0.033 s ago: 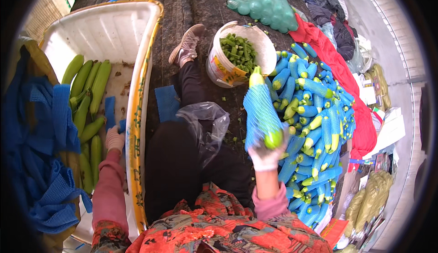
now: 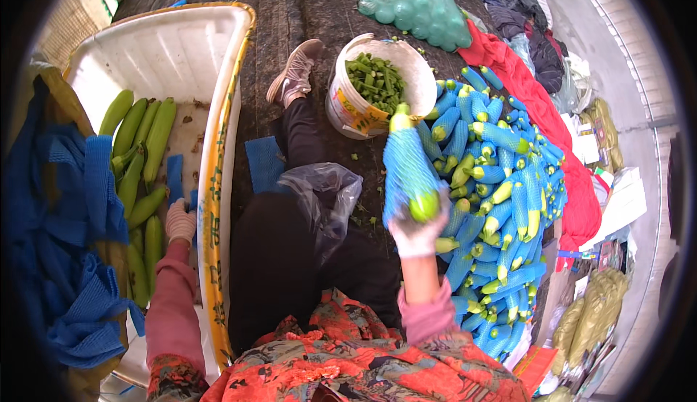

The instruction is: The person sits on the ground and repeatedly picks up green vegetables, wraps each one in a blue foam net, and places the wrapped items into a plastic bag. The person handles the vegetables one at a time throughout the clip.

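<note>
My right hand (image 2: 419, 234), in a pale glove, grips the lower end of a zucchini (image 2: 423, 206) wrapped in a blue net sleeve (image 2: 409, 162). Its green ends stick out, the stem end pointing toward the bucket. Beside it lies a big heap of sleeved zucchini (image 2: 501, 199). My left hand (image 2: 181, 223), in a striped glove, is down inside the white tub (image 2: 156, 46), fingers curled at a bit of blue net sleeve (image 2: 194, 199) that is partly hidden. Another blue strip (image 2: 175, 177) lies just ahead of it. Bare zucchini (image 2: 141, 137) rest to its left.
A white bucket (image 2: 419, 75) of cut green stems (image 2: 375, 83) stands ahead. Blue net material (image 2: 80, 257) hangs over the tub's left side. A green net bag (image 2: 414, 10), a red cloth (image 2: 573, 206) and a clear plastic bag (image 2: 327, 202) lie about.
My right hand has shifted slightly left and nearer to me with the sleeved zucchini. My left hand has barely moved in the tub.
</note>
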Demonstrator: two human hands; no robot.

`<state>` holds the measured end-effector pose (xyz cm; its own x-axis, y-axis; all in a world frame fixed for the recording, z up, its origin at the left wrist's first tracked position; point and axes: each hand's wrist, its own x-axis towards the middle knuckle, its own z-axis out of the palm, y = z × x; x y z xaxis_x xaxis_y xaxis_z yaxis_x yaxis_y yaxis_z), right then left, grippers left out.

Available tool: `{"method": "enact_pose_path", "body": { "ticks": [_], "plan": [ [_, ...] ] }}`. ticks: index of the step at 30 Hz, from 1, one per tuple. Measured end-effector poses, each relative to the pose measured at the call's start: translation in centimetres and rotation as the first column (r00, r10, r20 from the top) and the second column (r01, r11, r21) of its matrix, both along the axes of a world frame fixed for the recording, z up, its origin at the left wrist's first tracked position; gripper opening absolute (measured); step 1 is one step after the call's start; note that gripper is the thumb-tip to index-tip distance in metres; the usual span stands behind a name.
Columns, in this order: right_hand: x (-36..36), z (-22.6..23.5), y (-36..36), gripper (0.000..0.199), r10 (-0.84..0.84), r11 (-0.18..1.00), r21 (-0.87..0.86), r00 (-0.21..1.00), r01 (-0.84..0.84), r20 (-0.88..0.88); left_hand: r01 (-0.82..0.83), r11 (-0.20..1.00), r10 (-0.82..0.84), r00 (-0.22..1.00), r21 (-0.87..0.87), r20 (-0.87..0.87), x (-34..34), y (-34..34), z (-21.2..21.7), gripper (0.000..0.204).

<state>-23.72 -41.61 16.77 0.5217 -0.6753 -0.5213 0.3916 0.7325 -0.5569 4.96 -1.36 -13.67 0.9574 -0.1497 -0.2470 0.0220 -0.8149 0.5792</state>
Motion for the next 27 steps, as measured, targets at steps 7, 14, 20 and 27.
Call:
{"method": "enact_pose_path", "body": {
  "ticks": [7,14,20,27],
  "plan": [
    [-6.1,-3.7,-8.2,0.046,-0.178,0.978,0.095,0.979,0.187,-0.095,0.354,0.919,-0.383,0.705,0.172,0.596,-2.5,-3.3,20.3,0.025],
    [-7.2,12.2,-6.5,0.030,-0.320,0.222,-0.893,0.895,0.391,0.311,0.252,0.942,-0.323,0.490,0.223,0.810,-10.5,-8.0,37.4,0.031],
    [4.4,10.6,13.3,0.039,0.719,0.190,-0.860,0.663,-0.473,-0.206,0.519,0.852,-0.381,0.522,0.070,0.763,-17.2,-7.6,43.1,0.033],
    [7.0,9.4,19.9,0.026,0.608,0.267,-0.938,0.794,-0.221,-0.014,0.336,0.483,-0.083,0.937,-0.809,0.340,-20.7,-5.8,39.6,0.042]
  ]
}}
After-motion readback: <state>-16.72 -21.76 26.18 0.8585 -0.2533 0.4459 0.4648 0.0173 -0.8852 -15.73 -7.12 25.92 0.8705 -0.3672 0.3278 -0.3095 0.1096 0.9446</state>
